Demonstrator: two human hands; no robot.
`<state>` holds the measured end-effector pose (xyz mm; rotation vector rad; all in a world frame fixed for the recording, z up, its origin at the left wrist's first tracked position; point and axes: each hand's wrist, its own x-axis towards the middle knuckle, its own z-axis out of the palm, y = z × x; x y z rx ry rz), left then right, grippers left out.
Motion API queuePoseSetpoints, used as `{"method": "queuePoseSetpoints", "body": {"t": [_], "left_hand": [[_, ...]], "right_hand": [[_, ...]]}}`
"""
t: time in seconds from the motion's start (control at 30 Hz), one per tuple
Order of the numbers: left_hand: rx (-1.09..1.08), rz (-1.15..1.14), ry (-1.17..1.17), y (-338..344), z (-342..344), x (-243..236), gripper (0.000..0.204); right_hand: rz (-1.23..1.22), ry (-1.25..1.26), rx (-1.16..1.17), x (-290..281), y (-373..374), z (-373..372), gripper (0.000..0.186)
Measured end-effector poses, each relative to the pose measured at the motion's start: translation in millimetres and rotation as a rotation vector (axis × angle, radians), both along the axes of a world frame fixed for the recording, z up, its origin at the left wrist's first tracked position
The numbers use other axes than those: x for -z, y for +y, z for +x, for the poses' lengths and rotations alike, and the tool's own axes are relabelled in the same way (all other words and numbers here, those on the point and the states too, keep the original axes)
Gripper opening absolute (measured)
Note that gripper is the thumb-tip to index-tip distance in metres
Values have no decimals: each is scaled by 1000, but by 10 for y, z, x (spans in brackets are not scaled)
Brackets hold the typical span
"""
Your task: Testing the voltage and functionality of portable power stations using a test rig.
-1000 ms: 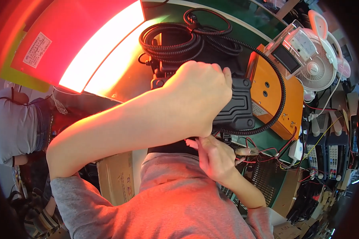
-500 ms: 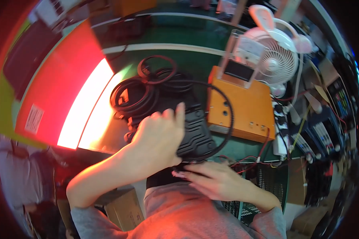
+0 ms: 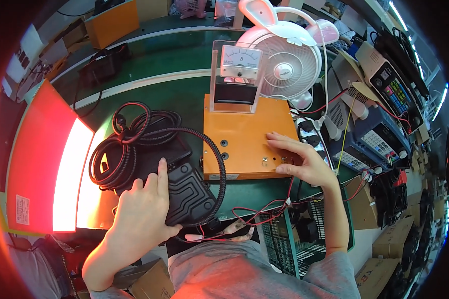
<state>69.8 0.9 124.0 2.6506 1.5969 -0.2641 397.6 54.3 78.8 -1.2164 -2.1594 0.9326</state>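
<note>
My left hand [image 3: 142,207] lies over the left side of a black ribbed plastic case [image 3: 189,194]. Its index finger stretches to the case's upper part, the thumb points toward the near edge, and the other fingers are bent and partly hidden. A coiled black corrugated cable [image 3: 129,164] rests on the case's far side and loops around its right. My right hand [image 3: 304,162] is over the near right corner of an orange metal box [image 3: 244,132], fingers apart, holding nothing visible. Red and black wires with pale connectors [image 3: 234,227] lie at the table's front edge.
An analog meter in a clear stand [image 3: 239,65] sits on the orange box, before a white fan [image 3: 284,70]. At left a lit red panel [image 3: 40,159] glows. Blue bench instruments [image 3: 379,142] and a power strip [image 3: 312,134] are right; a green crate [image 3: 279,239] is below.
My right hand has moved from the wires at the front edge to the orange box. My left hand stays on the black case. The view has shifted to the right.
</note>
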Motion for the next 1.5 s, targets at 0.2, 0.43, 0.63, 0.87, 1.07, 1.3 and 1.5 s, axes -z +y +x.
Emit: {"method": "queuePoseSetpoints", "body": {"t": [0.2,0.43,0.63,0.87,1.07,1.3,1.5], "left_hand": [[-25,-8,-22,-1,-1,0,115],[-13,-2,-25,33,27,13,116],[-25,44,-40,-10,2,37,118],[-11,42,-46,-13,8,42,118],[-24,43,-41,-2,3,47,118],[-23,47,-58,8,4,49,119],[-15,59,-64,-11,-12,69,119]], "right_hand": [[-3,73,34,2,10,-93,55],[84,7,70,24,-8,56,36],[136,146,279,139,39,-33,17],[18,349,286,186,-135,-23,30],[175,81,204,67,-247,-148,42],[405,-100,151,167,-24,-283,41],[133,135,283,149,47,-295,26]]}}
